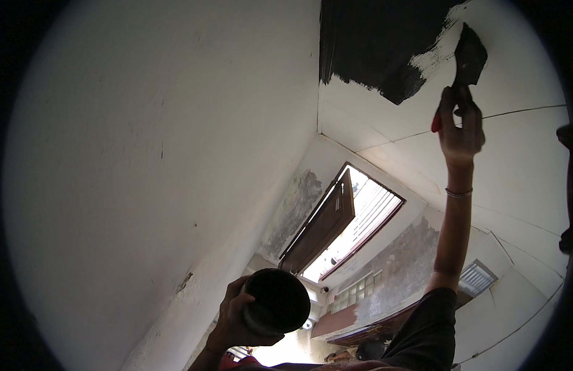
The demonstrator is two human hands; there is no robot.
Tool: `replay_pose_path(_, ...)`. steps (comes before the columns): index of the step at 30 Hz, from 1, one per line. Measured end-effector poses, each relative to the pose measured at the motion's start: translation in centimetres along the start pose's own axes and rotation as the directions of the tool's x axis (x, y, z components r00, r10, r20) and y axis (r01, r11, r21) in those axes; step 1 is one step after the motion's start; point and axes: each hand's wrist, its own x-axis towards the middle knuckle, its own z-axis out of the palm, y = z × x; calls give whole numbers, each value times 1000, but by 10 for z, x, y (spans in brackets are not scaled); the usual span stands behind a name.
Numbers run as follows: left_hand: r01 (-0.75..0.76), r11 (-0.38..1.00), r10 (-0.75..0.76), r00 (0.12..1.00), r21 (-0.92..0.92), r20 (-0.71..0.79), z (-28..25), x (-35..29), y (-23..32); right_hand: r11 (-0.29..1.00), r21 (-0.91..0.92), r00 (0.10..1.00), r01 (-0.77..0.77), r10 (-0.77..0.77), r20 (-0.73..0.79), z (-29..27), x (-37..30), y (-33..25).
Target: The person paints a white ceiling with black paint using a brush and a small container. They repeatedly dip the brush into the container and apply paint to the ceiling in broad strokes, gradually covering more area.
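Right hand (461, 127) is up high, arm stretched to the ceiling (521, 148), its grip closed round the red handle of a brush (467, 62). The bristles are dark with paint and pressed flat against the ceiling, right at the ragged edge of the black patch (373, 43), which spreads from the corner where ceiling meets the white wall (144, 154). A thin bangle (458, 193) sits on that wrist. Down low, the left hand (234, 318) has its grip wrapped round a round dark can (276, 301), seen from underneath, well apart from the brush. Beyond, an open shutter (323, 226) hangs at a bright window (360, 226).
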Motion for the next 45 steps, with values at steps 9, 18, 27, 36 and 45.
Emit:
replay_pose_path(9, 32, 999, -32, 999, 11, -5, -4, -5, -4, 993, -95, 962, 75, -47, 268, 93, -87, -83)
replay_pose_path(18, 23, 1000, -23, 1000, 10, -6, -7, -3, -3, 933, 338, 908, -122, -33, 418, 77, -98, -90)
replay_pose_path(27, 1, 998, -2, 1000, -65, -23, 0, 1, -3, 943, 265, 975, -201, 166, 150, 2, 11, 7)
replay_pose_path(36, -7, 998, 8, 1000, -69, 8, 2, -2, -2, 882, 413, 953, -227, 114, 280, 29, 22, 5)
replay_pose_path(45, -8, 996, 9, 1000, -88, 6, 2, -2, -1, 809, 461, 923, -365, 251, 291, -2, 15, -4)
